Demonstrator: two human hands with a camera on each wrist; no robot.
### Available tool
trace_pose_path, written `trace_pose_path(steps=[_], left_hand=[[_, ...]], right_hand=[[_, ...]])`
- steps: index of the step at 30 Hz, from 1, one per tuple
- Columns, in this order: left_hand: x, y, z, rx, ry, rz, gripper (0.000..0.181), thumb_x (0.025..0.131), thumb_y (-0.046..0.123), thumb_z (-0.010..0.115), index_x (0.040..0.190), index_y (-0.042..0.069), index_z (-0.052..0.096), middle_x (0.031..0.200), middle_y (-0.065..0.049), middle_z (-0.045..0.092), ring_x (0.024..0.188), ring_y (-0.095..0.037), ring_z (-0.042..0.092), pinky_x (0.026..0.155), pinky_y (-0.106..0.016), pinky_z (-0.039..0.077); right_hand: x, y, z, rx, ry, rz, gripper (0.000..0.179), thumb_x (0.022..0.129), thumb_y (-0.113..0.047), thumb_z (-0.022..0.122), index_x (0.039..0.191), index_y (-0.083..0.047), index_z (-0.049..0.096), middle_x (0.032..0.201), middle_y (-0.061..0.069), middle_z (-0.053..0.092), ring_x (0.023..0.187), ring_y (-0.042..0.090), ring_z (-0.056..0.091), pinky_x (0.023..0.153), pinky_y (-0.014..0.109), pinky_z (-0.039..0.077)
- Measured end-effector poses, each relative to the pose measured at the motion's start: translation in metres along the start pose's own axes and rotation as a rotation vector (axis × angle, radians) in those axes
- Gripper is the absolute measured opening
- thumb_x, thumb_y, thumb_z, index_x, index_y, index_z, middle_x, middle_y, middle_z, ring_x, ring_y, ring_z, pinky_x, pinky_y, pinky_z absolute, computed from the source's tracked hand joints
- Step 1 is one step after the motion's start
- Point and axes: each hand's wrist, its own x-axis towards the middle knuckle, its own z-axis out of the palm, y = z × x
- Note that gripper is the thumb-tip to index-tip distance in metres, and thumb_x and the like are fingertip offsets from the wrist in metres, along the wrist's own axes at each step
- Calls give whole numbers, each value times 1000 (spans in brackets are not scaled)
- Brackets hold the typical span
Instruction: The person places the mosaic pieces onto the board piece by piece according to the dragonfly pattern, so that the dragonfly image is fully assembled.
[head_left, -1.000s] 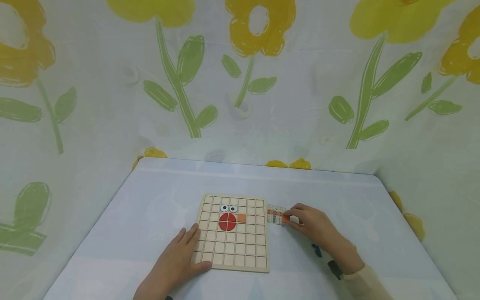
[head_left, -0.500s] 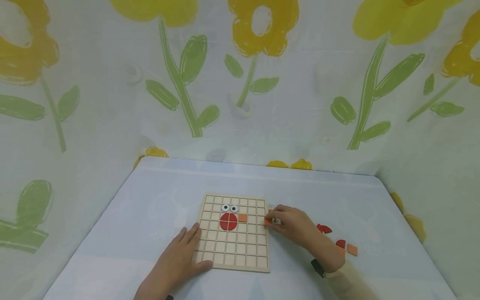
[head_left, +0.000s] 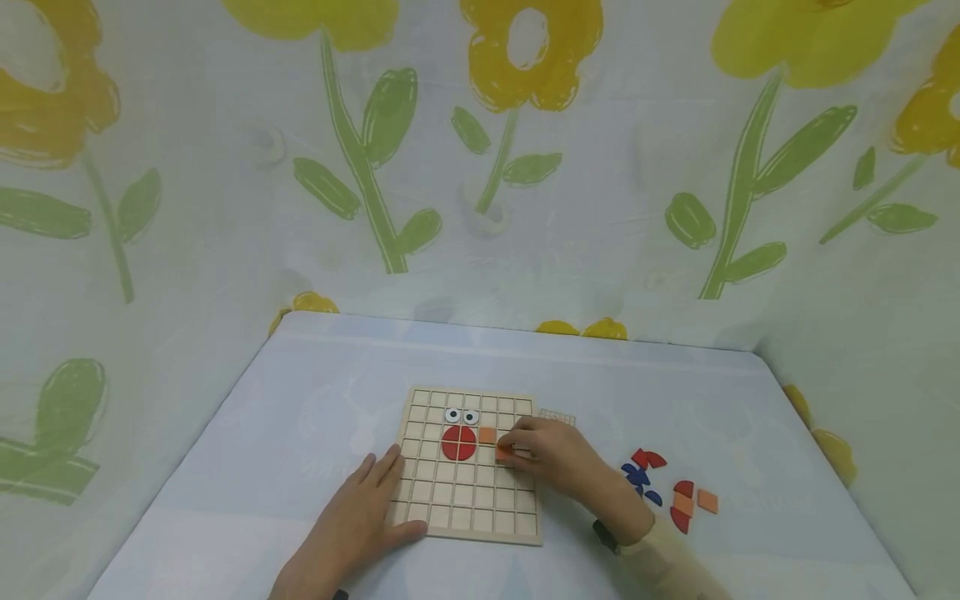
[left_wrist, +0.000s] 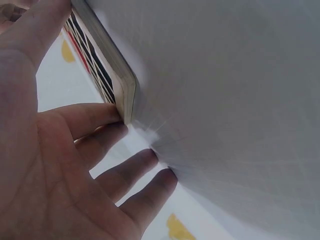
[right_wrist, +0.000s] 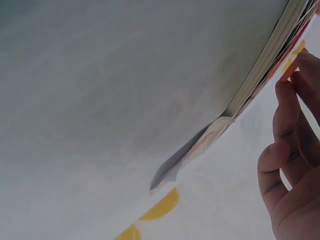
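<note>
A wooden grid board point(head_left: 463, 495) lies on the table, bearing two eye tiles point(head_left: 461, 416), a red disc made of quarter pieces point(head_left: 459, 443) and an orange square tile point(head_left: 487, 436). The left hand point(head_left: 352, 521) rests against the board's left edge, thumb at its near edge; the left wrist view has its fairly straight fingers touching the board's side. Over the board's right part, the right hand point(head_left: 558, 454) pinches another orange square tile point(head_left: 503, 456). In the right wrist view this orange tile point(right_wrist: 291, 69) sits between thumb and fingertip, just above the board.
A small printed card point(head_left: 558, 416) lies beside the board's right edge, partly hidden behind the right hand. Farther right are loose blue pieces point(head_left: 636, 475), red pieces point(head_left: 680, 520) and orange squares point(head_left: 707, 501). A flower-patterned curtain point(head_left: 585, 208) stands behind the table.
The right hand has carried the orange tile leftward from the printed card to above the board. Loose pieces formerly behind the right arm now show. The left hand stays put.
</note>
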Motion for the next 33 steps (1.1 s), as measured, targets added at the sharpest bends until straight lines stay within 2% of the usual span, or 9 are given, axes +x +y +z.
trace_pose_path(steps=[5, 11, 19, 25, 33], left_hand=[[0, 0, 0, 6, -4, 3, 101, 81, 62, 76, 149, -6, 44, 161, -18, 33, 145, -50, 31, 119, -56, 29], [0, 0, 0, 12, 2, 10, 101, 81, 61, 76, 149, -6, 44, 161, -19, 34, 144, -50, 31, 119, -56, 29], [0, 0, 0, 11, 4, 10, 101, 81, 61, 76, 149, -6, 45, 161, -19, 34, 144, -50, 32, 119, -57, 30], [1, -1, 0, 34, -1, 6, 102, 80, 62, 76, 149, -5, 44, 161, -19, 34, 144, -49, 32, 119, -56, 30], [1, 0, 0, 33, -8, -3, 102, 80, 62, 77, 150, -5, 44, 161, -19, 34, 144, -50, 32, 118, -56, 30]], right_hand=[[5, -6, 4, -9, -10, -5, 20, 90, -32, 80, 107, -23, 79, 100, -10, 70, 85, 4, 61, 73, 21, 56], [11, -9, 6, -36, -66, 16, 18, 90, -33, 79, 106, -25, 79, 101, -11, 70, 84, 5, 62, 73, 23, 55], [12, -11, 5, -50, -84, 0, 16, 91, -34, 78, 104, -25, 81, 102, -11, 71, 86, 5, 63, 72, 23, 55], [16, -13, 3, -80, -113, -14, 16, 91, -31, 78, 105, -25, 82, 101, -9, 71, 82, 5, 62, 68, 19, 54], [21, -17, 0, -100, -108, -44, 14, 89, -28, 81, 101, -23, 83, 94, -8, 69, 78, 6, 58, 64, 15, 51]])
